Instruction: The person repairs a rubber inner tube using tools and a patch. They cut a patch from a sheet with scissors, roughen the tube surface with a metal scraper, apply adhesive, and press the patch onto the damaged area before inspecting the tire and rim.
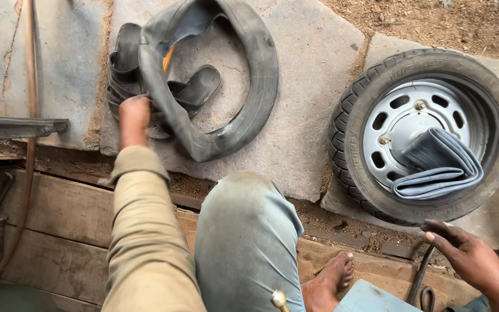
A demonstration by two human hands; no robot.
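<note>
Outdoor workshop ground: grey stone slab (313,75) with packed dirt beyond, worn wooden planks (59,231) along the near edge where the person squats, bare foot (333,277) on the wood.

Left hand (134,118) is stretched forward and clenched on the black inner tube (244,75), gripping it at its near-left bend, right beside a heap of other limp black tubes (125,69). The gripped tube lies as a big loop on the slab, opening away from the hand toward the slab's far edge and to the right; its long axis runs roughly near-left to far-right.

Right hand (469,254) hangs low at the near-right corner, fingers loose and parted, holding nothing that can be seen, just above a dark rod-like tool (420,277). It sits near a scooter wheel (428,133) lying flat, a folded grey tube (440,167) resting in its rim. Left hand is far nearer the black loop; the right is well apart from it.
</note>
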